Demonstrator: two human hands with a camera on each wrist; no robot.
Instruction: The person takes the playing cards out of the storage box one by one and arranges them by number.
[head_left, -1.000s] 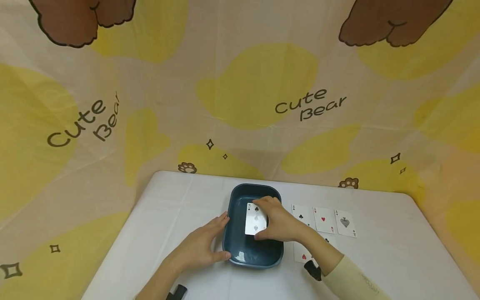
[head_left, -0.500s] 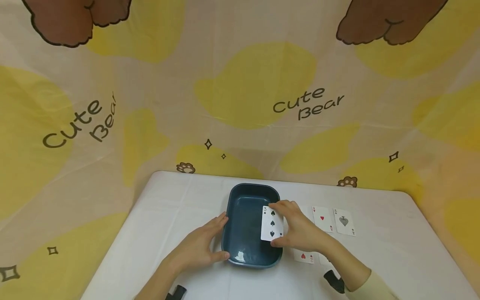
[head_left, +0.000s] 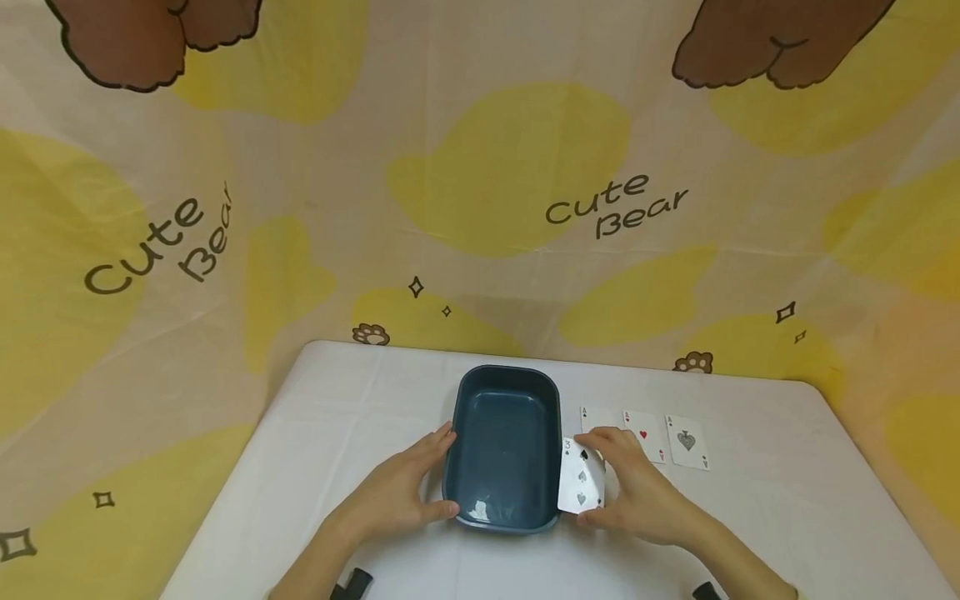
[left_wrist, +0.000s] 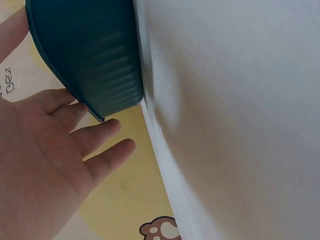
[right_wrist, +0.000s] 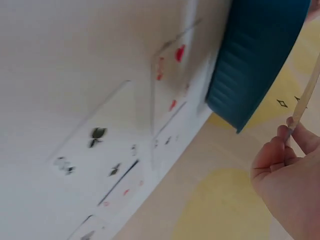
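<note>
A dark blue rectangular tray stands on the table. My left hand is at its left side, with extended fingers and thumb touching the rim. In the left wrist view, the fingers are spread and some are clear of the tray wall. My right hand pinches a three of spades playing card, thumb at its near edge and fingers at the far edge. The card is just outside the tray's right side and tilted. In the right wrist view the card appears nearly edge-on.
To the right, a row of aces includes the ace of hearts and ace of spades. A two of hearts and two of clubs lie nearer, hidden by my right hand in the head view. Patterned cloth hangs behind.
My right hand has carried the three of spades from over the tray, rightward and nearer, past the tray's right rim. My left hand has stayed at the tray's left side.
</note>
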